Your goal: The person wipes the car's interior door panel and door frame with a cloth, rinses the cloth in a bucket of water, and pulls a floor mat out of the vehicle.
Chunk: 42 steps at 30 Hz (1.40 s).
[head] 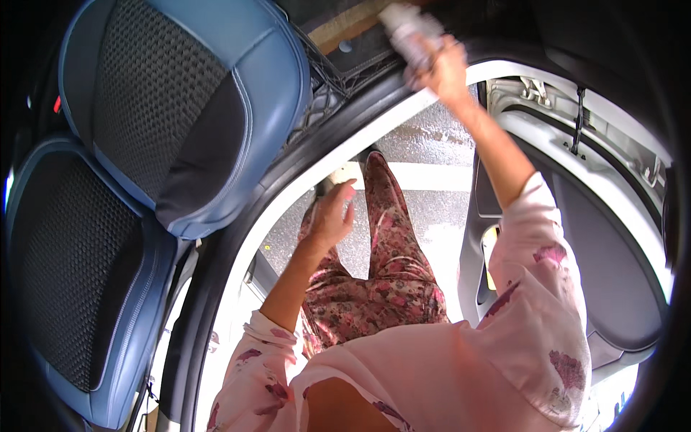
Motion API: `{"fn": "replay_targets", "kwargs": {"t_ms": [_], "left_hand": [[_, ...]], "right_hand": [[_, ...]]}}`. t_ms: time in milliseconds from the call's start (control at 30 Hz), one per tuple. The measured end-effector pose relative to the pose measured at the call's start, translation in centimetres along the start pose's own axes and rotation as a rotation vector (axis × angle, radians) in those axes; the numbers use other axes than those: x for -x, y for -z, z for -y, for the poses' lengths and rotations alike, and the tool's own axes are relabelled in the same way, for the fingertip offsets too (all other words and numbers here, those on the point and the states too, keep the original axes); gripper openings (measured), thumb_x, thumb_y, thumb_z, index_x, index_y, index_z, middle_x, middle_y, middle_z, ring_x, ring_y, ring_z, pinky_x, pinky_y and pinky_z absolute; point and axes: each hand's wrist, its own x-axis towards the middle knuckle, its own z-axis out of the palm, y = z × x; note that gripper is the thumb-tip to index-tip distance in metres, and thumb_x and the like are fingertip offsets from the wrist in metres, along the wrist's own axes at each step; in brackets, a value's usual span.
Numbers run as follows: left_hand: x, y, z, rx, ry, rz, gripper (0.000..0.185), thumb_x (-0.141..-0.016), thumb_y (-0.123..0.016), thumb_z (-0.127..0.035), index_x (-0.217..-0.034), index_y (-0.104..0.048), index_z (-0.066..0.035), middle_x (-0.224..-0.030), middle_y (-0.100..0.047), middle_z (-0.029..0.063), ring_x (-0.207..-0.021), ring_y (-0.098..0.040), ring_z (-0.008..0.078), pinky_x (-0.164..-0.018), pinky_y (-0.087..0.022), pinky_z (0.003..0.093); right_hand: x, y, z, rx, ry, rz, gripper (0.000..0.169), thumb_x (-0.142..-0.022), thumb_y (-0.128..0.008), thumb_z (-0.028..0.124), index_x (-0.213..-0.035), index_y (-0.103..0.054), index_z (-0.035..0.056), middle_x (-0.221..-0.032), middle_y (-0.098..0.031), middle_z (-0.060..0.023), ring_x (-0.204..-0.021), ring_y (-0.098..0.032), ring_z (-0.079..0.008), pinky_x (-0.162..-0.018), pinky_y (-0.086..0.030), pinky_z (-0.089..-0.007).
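My right hand (445, 67) is closed around a blurred, pale, bunched cloth (413, 35), over the car's door sill near the quilted floor mat (370, 65). What kind of cloth it is cannot be told for certain. Lower and further left, my left hand (332, 216) hangs above the pavement with its fingers apart and nothing in it. The white door sill (345, 143) with its black rubber seal runs between my hands and the seats.
Two blue and black car seats (270, 81) fill the left side. An open car door (599, 232) with a grey inner panel stands at the right. Below me lies grey pavement (448, 216) with a white painted line. A beige strip (345, 27) lies inside the footwell.
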Motion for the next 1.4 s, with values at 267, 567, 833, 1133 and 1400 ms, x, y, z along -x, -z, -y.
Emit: {"fn": "replay_targets", "kwargs": {"t_ms": [267, 567, 833, 1133, 1400], "left_hand": [[2.1, -1.9, 0.1, 0.043, 0.065, 0.028, 0.043, -0.076, -0.057, 0.002, -0.118, -0.048, -0.003, -0.095, -0.060, 0.0174, -0.084, -0.061, 0.0322, -0.072, -0.050, 0.0384], [7.1, -1.3, -1.8, 0.141, 0.092, -0.053, 0.036, -0.076, -0.057, 0.004, -0.111, -0.054, -0.003, -0.090, -0.062, 0.0154, -0.082, -0.062, 0.0319, -0.070, -0.051, 0.0350], [10.8, -0.9, -1.8, 0.205, 0.313, -0.251, 0.039, -0.077, -0.051, 0.010, -0.115, -0.053, 0.000, -0.088, -0.064, 0.0107, -0.081, -0.065, 0.0188, -0.072, -0.051, 0.0291], [11.1, -8.9, -1.9, 0.643, 0.494, -0.280, 0.041, -0.083, -0.046, 0.011, -0.121, -0.050, -0.005, -0.090, -0.062, 0.0061, -0.080, -0.061, 0.0135, -0.072, -0.050, 0.0265], [11.2, -11.1, 0.3, 0.744, 0.480, -0.333, 0.045, -0.083, -0.049, 0.007, -0.126, -0.043, -0.007, -0.094, -0.062, 0.0079, -0.081, -0.063, 0.0171, -0.068, -0.050, 0.0273]], "right_hand": [[4.4, -7.4, -2.9, -0.262, -0.610, -0.049, 0.061, -0.063, -0.072, 0.026, -0.121, -0.056, 0.0333, -0.126, -0.039, -0.0194, -0.111, -0.042, -0.0387, -0.096, -0.042, -0.0432], [20.9, -13.1, 21.1, -0.990, 0.159, -0.078, 0.035, -0.073, -0.066, 0.012, -0.106, -0.057, 0.0126, -0.101, -0.055, -0.0134, -0.096, -0.051, -0.0300, -0.079, -0.046, -0.0376], [24.9, -11.5, 15.6, -1.174, -0.723, 0.521, 0.042, -0.065, -0.070, 0.017, -0.103, -0.053, 0.0090, -0.096, -0.059, -0.0118, -0.090, -0.059, -0.0221, -0.072, -0.049, -0.0348], [5.5, -6.3, -14.9, -1.796, -0.713, -0.137, 0.050, -0.089, -0.027, 0.048, -0.059, -0.039, 0.0093, -0.055, -0.039, -0.0079, -0.048, -0.036, -0.0238, -0.048, -0.034, -0.0397], [7.7, -15.1, -10.2, -2.297, -0.076, 0.655, 0.024, -0.085, -0.042, 0.028, -0.075, -0.055, 0.0104, -0.070, -0.055, -0.0058, -0.062, -0.055, -0.0231, -0.056, -0.047, -0.0419]]}}
